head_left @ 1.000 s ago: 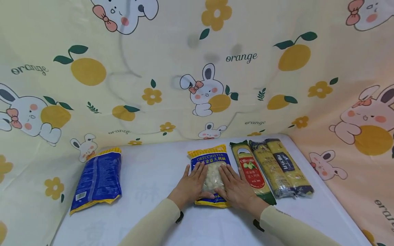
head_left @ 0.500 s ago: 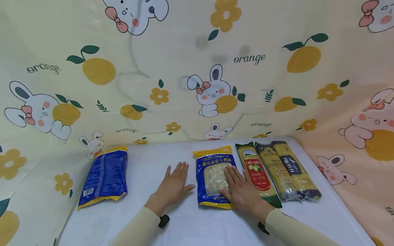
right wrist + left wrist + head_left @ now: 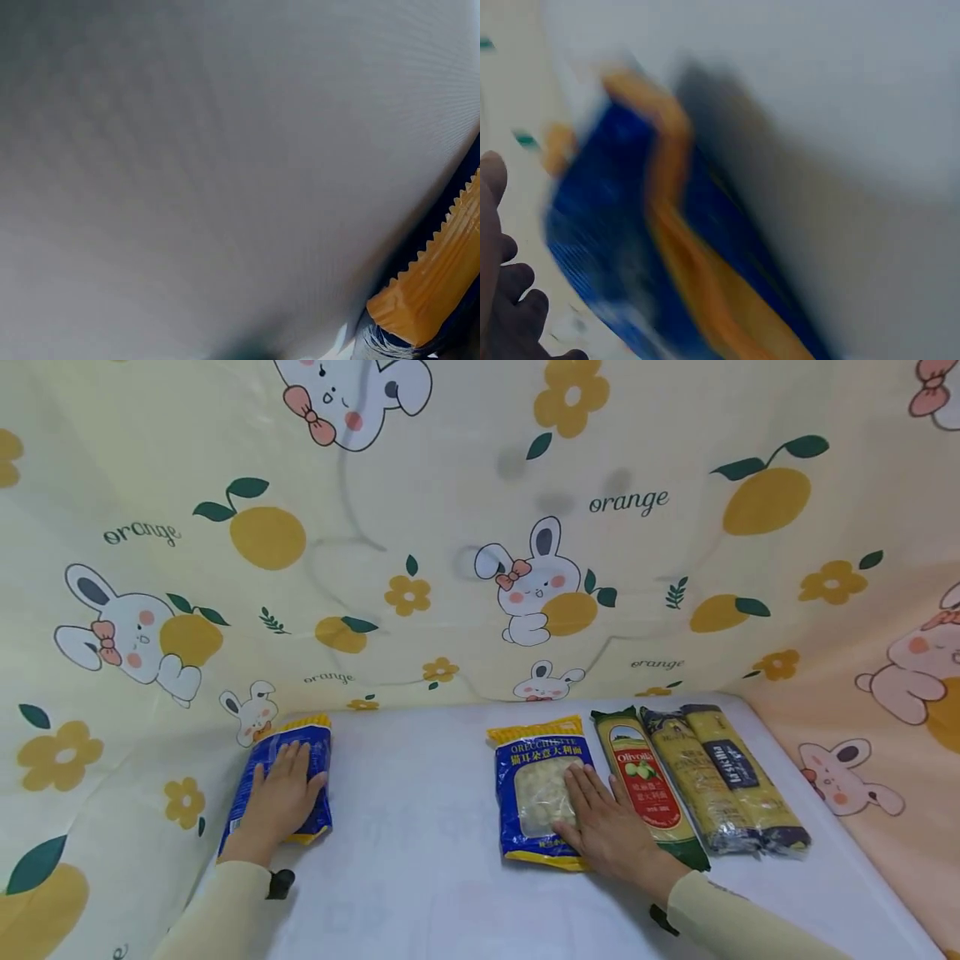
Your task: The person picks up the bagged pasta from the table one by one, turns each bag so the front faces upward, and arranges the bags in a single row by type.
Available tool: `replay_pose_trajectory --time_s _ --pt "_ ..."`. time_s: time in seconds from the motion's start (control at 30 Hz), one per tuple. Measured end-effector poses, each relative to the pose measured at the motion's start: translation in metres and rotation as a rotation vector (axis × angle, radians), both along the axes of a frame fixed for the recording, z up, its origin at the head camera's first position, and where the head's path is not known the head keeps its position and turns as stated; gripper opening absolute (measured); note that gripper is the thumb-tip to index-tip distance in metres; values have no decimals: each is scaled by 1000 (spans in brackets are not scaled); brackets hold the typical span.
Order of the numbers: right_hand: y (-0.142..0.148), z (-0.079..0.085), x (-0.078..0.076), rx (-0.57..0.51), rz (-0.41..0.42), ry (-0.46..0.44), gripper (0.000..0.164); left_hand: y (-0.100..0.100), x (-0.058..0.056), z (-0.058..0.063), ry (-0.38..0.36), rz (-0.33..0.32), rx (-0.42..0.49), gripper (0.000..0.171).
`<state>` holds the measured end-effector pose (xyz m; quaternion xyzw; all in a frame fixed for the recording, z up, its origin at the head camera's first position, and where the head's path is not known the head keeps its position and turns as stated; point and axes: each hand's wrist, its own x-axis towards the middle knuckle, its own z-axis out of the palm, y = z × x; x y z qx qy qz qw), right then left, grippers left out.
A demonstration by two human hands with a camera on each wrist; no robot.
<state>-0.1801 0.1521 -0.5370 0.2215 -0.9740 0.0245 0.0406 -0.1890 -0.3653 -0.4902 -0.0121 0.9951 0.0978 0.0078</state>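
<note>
At the left of the table, a blue bag with yellow ends (image 3: 318, 802) lies with its printed back up. My left hand (image 3: 281, 802) is over it with the fingers extended, overlapping the bag in the head view. In the left wrist view the same bag (image 3: 622, 247) is blurred, and curved fingertips (image 3: 517, 281) show at the left edge. My right hand (image 3: 611, 831) rests with extended fingers on the right side of a blue and yellow bag of orecchiette pasta (image 3: 536, 802), whose window shows pale pasta. The bag's yellow crimped end (image 3: 435, 277) appears in the right wrist view.
Right of the orecchiette lies a green and red pack of pasta (image 3: 652, 785), partly under my right hand and wrist. Two golden packs of noodles (image 3: 697, 785) (image 3: 750, 785) lie side by side beyond it. The white table (image 3: 412, 860) ends against a rabbit-print cloth backdrop (image 3: 420, 527).
My left hand has left the orecchiette bag and moved left across the table to the other blue bag. My right hand has stayed on the orecchiette. The head view has turned slightly left.
</note>
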Motion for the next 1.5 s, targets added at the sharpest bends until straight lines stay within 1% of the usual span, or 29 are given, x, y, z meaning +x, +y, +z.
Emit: replay_pose_trajectory --time_s 0.07,0.1,0.2,0.27,0.33,0.43,0.6,0.73,0.83,0.97,1.17,1.37,1.5 --pt "2 0 1 6 3 -2 87 -19 4 -7 -34 39 -16 77" --pt "2 -1 2 2 5 -6 87 -27 7 -10 -52 48 -24 79" --pt "2 -2 4 -9 10 -34 88 -44 16 -21 -91 48 -33 93" --pt "2 -4 6 -17 13 -53 88 -49 20 -26 -97 53 -25 106" --pt "1 -6 8 -20 12 -58 89 -52 22 -29 -102 73 3 120" --pt "0 -9 11 -21 12 -51 89 -50 23 -30 -101 95 9 129" --pt "3 -7 14 -4 2 -24 89 -39 20 -30 -84 48 -13 125" --pt "4 -4 12 -8 1 3 89 -30 17 -33 -85 42 21 127" --pt "2 -2 9 -2 -4 -4 89 -24 16 -35 -75 35 32 129" --pt "-2 0 6 -11 1 -25 89 -14 18 -35 -74 20 42 127" --pt "-3 4 2 15 -10 10 88 15 21 -33 -82 -9 72 126" --pt "-4 4 1 -13 -8 -34 88 41 25 -39 -71 -31 51 126" --pt "-3 5 2 -1 -14 -33 88 62 31 -38 -58 -49 57 125"
